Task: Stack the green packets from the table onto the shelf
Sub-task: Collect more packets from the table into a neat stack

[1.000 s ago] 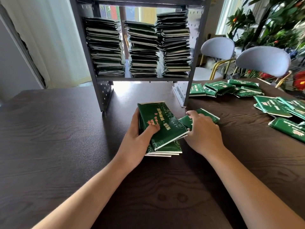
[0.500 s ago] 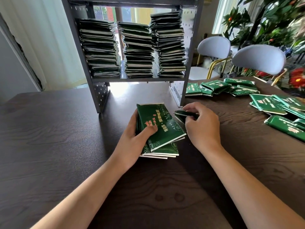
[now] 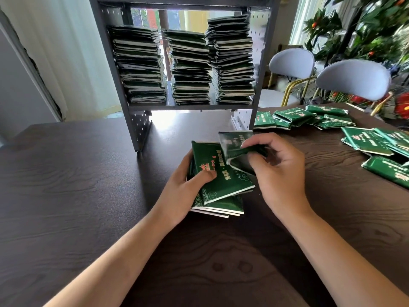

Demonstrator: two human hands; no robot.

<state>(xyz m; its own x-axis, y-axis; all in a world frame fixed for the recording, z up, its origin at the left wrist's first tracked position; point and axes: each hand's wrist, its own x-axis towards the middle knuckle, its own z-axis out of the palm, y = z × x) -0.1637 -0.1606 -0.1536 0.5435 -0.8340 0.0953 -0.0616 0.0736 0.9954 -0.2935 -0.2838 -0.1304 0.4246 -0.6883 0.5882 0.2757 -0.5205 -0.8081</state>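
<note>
A small pile of green packets [image 3: 218, 185] lies on the dark table [image 3: 77, 185] in front of the grey shelf [image 3: 132, 107]. My left hand [image 3: 183, 191] grips the pile from its left side, thumb pressed on the top packet. My right hand [image 3: 276, 171] pinches a single green packet [image 3: 234, 144], lifted and tilted just above the pile's far right corner. Three tall stacks of packets [image 3: 190, 67] fill the shelf. Loose green packets [image 3: 309, 118] lie scattered on the table at the right.
Two pale chairs [image 3: 354, 78] stand behind the table's far right edge, with leafy plants [image 3: 365, 29] beyond them. A white curtain [image 3: 55, 52] hangs at the left. More loose packets [image 3: 376, 142] lie near the right edge.
My right hand has picked a packet up from the table beside the pile and raised it, tilted, over the pile. My left hand has kept its hold on the pile.
</note>
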